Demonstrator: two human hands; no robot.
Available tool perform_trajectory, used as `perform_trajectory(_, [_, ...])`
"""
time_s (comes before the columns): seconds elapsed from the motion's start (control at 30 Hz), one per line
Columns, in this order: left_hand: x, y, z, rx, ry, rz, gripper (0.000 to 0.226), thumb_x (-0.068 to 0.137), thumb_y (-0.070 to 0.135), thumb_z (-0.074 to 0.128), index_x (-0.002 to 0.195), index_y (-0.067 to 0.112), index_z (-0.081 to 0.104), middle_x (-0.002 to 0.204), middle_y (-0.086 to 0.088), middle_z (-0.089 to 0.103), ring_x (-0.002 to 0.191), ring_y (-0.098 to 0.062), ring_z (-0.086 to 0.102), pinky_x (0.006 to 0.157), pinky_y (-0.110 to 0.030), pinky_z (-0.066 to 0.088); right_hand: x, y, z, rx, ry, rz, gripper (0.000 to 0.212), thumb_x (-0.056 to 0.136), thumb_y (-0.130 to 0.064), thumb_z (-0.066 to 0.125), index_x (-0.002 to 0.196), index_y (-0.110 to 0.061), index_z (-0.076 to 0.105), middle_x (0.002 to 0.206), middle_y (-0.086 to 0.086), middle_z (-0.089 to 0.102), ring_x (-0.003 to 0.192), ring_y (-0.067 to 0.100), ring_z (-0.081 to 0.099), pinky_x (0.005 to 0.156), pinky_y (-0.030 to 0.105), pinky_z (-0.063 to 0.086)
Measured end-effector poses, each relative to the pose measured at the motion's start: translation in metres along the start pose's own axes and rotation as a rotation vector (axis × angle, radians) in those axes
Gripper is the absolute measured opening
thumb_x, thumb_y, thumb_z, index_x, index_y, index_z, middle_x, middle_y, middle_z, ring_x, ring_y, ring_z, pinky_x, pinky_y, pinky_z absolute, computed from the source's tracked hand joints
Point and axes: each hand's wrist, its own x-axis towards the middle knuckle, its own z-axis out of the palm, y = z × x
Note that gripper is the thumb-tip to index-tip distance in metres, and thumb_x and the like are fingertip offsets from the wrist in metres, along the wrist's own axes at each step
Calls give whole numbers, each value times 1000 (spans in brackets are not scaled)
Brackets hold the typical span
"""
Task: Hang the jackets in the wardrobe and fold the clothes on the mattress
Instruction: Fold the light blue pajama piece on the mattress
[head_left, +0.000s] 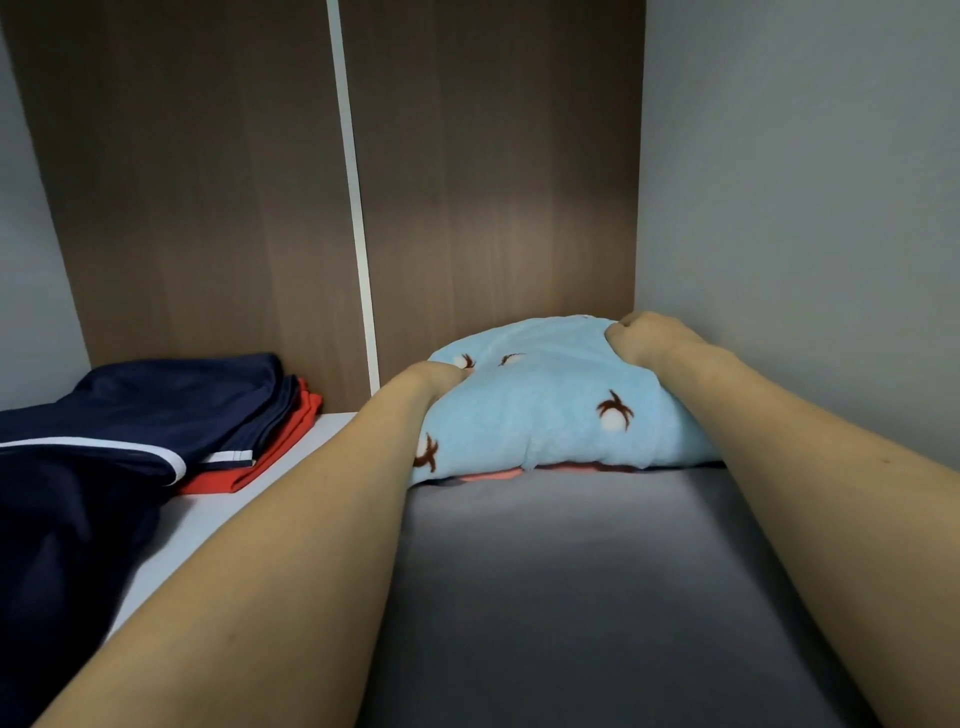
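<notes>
Head view: fluffy blue spotted garment (550, 410).

Fleece (545, 405): light blue, brown-and-white motifs. Mattress (571, 597): grey. Left of the fleece: navy garment (130, 415), white stripe, on red garment (280, 441). Panels (208, 182): brown woodgrain.

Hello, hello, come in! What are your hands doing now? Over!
Left hand and right hand both gripping the folded light-blue fleece garment on the grey mattress. Folded navy and red clothes stacked left. Nothing in the way.
</notes>
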Motion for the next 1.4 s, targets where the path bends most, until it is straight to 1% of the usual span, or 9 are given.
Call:
perform_trajectory(0.1, [-4, 2, 1, -32, 46, -4, 59, 96, 50, 56, 143, 15, 46, 140, -8, 51, 124, -26, 52, 100, -34, 42, -4, -4, -7, -78, 34, -36, 41, 96, -29, 35, 128, -13, 55, 125, 12, 58, 105, 31, 57, 90, 40, 49])
perform_trajectory(0.2, [-17, 0, -6, -76, 244, 28, 57, 92, 50, 59, 132, 10, 54, 128, -10, 61, 109, -28, 59, 86, -34, 47, -22, -17, -25, -158, 237, -145, 38, 96, -31, 39, 122, -8, 56, 125, 17, 56, 111, 36, 56, 90, 41, 47])
perform_trajectory(0.3, [-40, 2, -26, 144, 495, 174, 40, 97, 44, 50, 111, 9, 61, 114, -12, 65, 97, -31, 60, 78, -35, 46, -48, -29, -51, -115, 369, -226, 42, 96, -29, 42, 130, -6, 51, 128, 21, 55, 116, 39, 53, 92, 44, 45])
perform_trajectory(0.4, [-74, 2, -43, 348, 575, 378, 37, 100, 41, 46, 114, 7, 53, 110, -12, 60, 93, -30, 56, 72, -36, 42, -79, -33, -73, -23, 361, -258, 55, 95, -28, 46, 146, -8, 36, 139, 20, 50, 125, 38, 49, 97, 43, 43])
perform_trajectory(0.53, [-116, -8, -49, 586, 602, 567, 40, 101, 41, 45, 124, 8, 47, 123, -12, 54, 105, -30, 56, 77, -40, 48, -128, -34, -82, -63, 370, -296, 63, 95, -30, 48, 152, -12, 27, 148, 17, 42, 132, 34, 44, 102, 42, 40])
perform_trajectory(0.8, [-183, -21, -56, 585, 648, 793, 40, 100, 38, 48, 125, 7, 48, 128, -15, 53, 112, -34, 53, 89, -40, 40, -201, -43, -89, -111, 312, -281, 66, 96, -32, 50, 153, -10, 25, 155, 14, 33, 140, 31, 35, 110, 42, 34])
perform_trajectory(1.0, [-224, -43, -68, 634, 581, 843, 49, 102, 39, 42, 139, 8, 41, 138, -12, 47, 125, -33, 43, 110, -43, 32, -264, -56, -83, -102, 267, -202, 65, 94, -28, 51, 152, -12, 28, 152, 12, 36, 136, 29, 39, 105, 38, 37])
perform_trajectory(1.27, [-279, -72, -77, 560, 515, 891, 47, 101, 37, 45, 136, 6, 45, 136, -14, 49, 124, -34, 45, 110, -43, 31, -362, -62, -85, -123, 236, -144, 43, 90, -26, 52, 131, -13, 48, 132, 11, 54, 119, 30, 51, 95, 39, 45])
perform_trajectory(1.4, [-323, -81, -71, 615, 500, 964, 49, 100, 37, 46, 139, 7, 43, 139, -11, 48, 127, -31, 44, 113, -43, 27, -413, -52, -100, -150, 240, -87, 49, 94, -26, 51, 140, -11, 42, 143, 13, 46, 130, 30, 45, 104, 39, 39])
